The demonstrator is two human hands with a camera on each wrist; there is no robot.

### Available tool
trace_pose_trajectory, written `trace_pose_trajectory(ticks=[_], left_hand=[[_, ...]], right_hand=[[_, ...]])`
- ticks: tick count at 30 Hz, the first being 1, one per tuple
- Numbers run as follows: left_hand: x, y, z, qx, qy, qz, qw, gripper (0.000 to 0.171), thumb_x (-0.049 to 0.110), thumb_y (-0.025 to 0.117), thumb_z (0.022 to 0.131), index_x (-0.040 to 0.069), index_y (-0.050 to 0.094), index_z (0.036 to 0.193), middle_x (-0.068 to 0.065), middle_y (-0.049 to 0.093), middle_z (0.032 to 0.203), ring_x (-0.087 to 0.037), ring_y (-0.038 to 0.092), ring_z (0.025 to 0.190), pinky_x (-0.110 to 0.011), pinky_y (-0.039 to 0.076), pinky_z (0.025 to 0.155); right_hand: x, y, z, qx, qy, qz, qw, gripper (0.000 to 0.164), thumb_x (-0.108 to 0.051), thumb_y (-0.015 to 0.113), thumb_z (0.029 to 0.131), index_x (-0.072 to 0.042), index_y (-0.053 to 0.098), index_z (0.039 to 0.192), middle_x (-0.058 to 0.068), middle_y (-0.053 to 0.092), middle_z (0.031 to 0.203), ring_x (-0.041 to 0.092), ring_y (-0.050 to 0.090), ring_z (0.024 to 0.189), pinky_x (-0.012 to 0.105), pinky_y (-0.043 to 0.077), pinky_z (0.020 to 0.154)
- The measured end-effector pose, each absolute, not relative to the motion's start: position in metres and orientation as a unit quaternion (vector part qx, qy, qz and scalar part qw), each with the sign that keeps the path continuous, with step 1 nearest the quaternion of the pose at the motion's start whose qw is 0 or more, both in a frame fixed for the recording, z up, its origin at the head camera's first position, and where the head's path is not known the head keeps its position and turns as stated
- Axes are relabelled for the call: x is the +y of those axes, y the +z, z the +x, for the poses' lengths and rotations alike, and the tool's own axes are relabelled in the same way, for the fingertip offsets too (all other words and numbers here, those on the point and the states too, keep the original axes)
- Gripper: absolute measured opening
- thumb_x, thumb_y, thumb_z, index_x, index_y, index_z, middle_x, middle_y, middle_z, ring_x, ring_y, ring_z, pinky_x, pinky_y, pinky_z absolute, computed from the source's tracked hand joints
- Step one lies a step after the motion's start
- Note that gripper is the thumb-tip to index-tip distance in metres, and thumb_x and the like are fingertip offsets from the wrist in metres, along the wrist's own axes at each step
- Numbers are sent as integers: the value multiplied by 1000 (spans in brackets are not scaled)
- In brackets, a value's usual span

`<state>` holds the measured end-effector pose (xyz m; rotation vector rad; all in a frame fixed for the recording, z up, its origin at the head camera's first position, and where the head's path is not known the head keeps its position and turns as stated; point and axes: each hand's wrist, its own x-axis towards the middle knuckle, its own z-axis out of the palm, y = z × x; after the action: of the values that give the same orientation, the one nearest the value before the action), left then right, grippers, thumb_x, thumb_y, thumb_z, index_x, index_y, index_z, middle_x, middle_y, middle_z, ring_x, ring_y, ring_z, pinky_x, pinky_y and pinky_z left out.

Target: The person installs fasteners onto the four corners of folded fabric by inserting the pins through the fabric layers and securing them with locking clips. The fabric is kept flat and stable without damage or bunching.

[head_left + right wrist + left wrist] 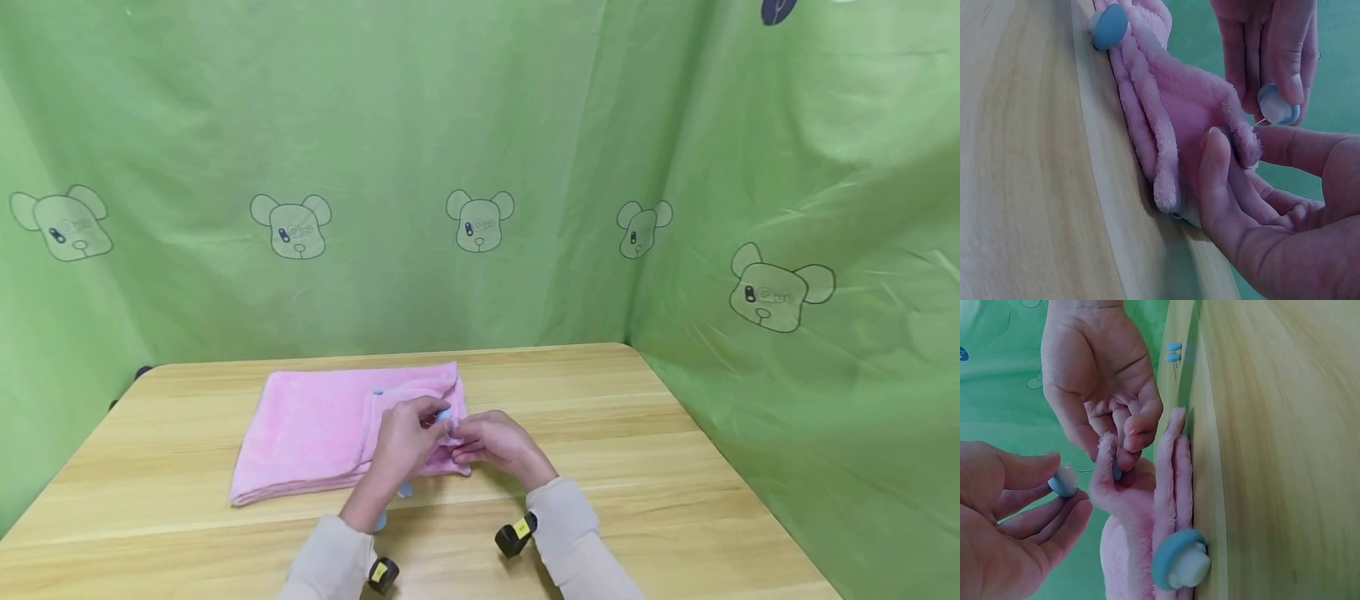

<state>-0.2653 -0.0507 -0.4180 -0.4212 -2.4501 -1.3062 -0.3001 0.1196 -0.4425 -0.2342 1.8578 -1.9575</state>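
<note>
A pink plush blanket lies folded on the table, its right-hand corner lifted. My left hand pinches a blue-and-white pin cap between thumb and fingers, just beside the raised edge. A thin metal pin spans the small space between cap and cloth. My right hand grips the blanket's raised edge between thumb and fingers. Behind that edge, a bit of blue shows at the right fingertips, mostly hidden.
Another blue-and-white cap is near the blanket's front edge, and a blue piece lies closer to me. A small blue cap sits on the blanket. Two small blue heads appear farther off. Green curtains surround the wooden table.
</note>
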Motion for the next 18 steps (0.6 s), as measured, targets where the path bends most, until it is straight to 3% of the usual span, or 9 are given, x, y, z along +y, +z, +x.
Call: trace_pose_trajectory(ticks=[18], left_hand=[[-55, -421, -270, -855, -481, -128, 146, 20, 9, 73, 85, 6, 74, 105, -6, 72, 100, -18, 67, 89, -39, 56, 80]], right_hand=[[117, -440, -299, 668, -709, -82, 212, 25, 3, 58, 90, 21, 59, 106, 13, 68, 79, 18, 65, 67, 25, 58, 64]])
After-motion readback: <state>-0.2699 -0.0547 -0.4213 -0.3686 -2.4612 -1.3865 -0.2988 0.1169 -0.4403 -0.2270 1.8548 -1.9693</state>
